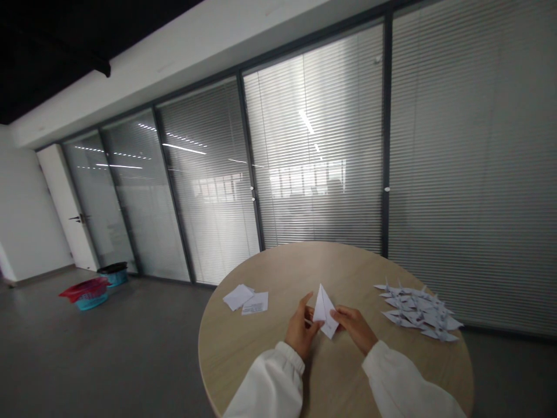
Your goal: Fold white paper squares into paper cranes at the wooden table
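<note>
A folded white paper, kite-shaped with a sharp tip pointing away from me, is held between both hands over the round table. My left hand grips its left edge, thumb on the lower part. On the right edge my right hand pinches it, the thumb lying on top and the other fingers mostly hidden beneath. A crease runs down the middle of the paper. To the right rests a cluster of several folded paper cranes. Left of my hands are a few flat paper sheets, one with printed text.
The round wooden table stands close to a glass partition with blinds. On the grey floor at the left are two blue bins, one with a red liner and one with a black liner. A white door is farther back.
</note>
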`<state>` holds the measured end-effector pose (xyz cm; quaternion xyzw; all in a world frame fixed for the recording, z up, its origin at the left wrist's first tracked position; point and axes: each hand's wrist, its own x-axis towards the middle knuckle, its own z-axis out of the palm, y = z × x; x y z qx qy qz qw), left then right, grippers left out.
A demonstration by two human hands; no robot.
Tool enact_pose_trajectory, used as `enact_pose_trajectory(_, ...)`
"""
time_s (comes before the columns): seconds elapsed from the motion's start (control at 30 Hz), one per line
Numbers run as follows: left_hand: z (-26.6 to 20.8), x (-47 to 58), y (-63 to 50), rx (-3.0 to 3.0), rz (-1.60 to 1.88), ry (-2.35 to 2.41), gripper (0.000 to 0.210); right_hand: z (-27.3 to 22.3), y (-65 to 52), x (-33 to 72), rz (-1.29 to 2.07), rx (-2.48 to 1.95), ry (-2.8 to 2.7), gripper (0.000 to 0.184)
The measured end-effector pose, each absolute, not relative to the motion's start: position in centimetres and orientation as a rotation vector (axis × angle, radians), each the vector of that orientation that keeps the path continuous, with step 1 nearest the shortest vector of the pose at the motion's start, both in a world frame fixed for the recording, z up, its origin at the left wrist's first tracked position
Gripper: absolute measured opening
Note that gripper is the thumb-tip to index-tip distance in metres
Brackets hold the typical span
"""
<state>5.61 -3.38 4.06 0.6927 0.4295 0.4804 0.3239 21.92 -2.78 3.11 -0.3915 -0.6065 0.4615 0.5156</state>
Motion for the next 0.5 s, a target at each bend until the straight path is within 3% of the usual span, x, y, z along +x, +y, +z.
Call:
enact_pose_trajectory(0.2, 4.23, 5.22, -3.46, 1.871, 1.302, 1.150, 0.042, 3.16, -2.84, 21.80, 1.153, -0.934, -1.490, 0.039)
enact_pose_trajectory(0.5, 3.68, 4.95, -2.79, 1.918, 1.331, 1.256, 0.037, 3.47, -3.47, 21.66, 1.172, -0.878, -1.640, 0.038)
